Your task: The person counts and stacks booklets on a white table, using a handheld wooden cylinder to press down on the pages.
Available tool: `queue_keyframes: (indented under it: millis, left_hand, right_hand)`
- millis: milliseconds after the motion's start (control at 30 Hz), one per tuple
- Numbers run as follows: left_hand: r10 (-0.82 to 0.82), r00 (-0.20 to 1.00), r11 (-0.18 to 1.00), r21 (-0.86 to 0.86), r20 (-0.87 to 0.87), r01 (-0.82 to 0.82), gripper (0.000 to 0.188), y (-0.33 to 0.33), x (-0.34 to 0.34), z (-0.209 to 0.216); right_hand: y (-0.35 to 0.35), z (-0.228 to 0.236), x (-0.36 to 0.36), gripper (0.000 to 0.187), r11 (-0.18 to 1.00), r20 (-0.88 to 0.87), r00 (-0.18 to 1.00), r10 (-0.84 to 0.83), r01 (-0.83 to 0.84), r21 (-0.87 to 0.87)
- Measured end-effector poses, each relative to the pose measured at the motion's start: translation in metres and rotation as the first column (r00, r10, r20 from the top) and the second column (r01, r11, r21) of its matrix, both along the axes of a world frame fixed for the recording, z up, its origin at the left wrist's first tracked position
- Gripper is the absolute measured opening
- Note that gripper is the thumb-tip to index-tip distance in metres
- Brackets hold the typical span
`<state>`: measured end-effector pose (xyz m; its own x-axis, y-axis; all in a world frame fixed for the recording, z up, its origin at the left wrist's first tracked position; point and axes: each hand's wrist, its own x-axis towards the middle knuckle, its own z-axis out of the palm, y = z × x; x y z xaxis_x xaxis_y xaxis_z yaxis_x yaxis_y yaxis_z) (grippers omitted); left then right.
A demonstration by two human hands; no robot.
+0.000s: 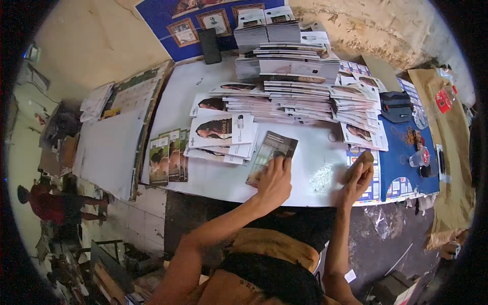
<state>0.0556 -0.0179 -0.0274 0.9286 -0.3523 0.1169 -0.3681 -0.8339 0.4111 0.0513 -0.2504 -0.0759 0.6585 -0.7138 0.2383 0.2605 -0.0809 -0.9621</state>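
A dark-edged brochure [273,152] with a green and brown cover lies slanted on the white tabletop. My left hand [275,179] rests on its lower part, fingers bent together against it. To the right, at the table's front edge, my right hand [359,179] is curled round a small brown rounded piece [365,159] whose kind I cannot make out. Just left of the brochure sits a pile of white booklets [218,131] with a portrait on the cover. Several similar green and brown brochures [168,157] lie overlapped at the table's left edge.
Tall stacks of booklets [297,76] fill the back of the table [310,147]. A dark pouch [397,107], a plastic cup [420,157] and a red-labelled bottle [445,99] are at the right. A phone [209,46] leans at the back. Another person [51,203] stands far left.
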Motion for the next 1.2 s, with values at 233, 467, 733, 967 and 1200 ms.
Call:
queue_keyframes:
  millis: [233, 467, 733, 967, 1200]
  left_hand:
    - [0.237, 0.969, 0.748, -0.624, -0.064, -0.224, 0.047, 0.078, -0.028, 0.057]
    - [0.161, 0.927, -0.265, -0.92, -0.339, -0.29, 0.053, 0.133, -0.011, 0.07]
    - [0.246, 0.851, -0.388, -0.852, -0.463, -0.352, 0.04, 0.157, -0.005, 0.005]
    - [0.288, 0.704, -0.351, -0.756, -0.649, -0.553, 0.045, 0.16, -0.015, -0.016]
    - [0.321, 0.75, -0.312, -0.812, -0.579, -0.493, 0.036, 0.17, -0.014, -0.03]
  right_hand:
    - [-0.001, -0.016, 0.002, 0.048, 0.957, -0.106, 0.986, 0.129, -0.152, -0.248]
    - [0.0, -0.015, -0.002, 0.048, 0.971, -0.098, 0.985, 0.143, -0.159, -0.179]
    - [0.002, -0.016, 0.001, 0.047, 0.975, -0.059, 0.987, 0.148, -0.155, -0.157]
    - [0.006, -0.015, 0.001, 0.049, 0.978, -0.08, 0.989, 0.127, -0.138, -0.156]
    - [0.003, -0.018, 0.004, 0.049, 0.965, -0.087, 0.987, 0.131, -0.148, -0.219]
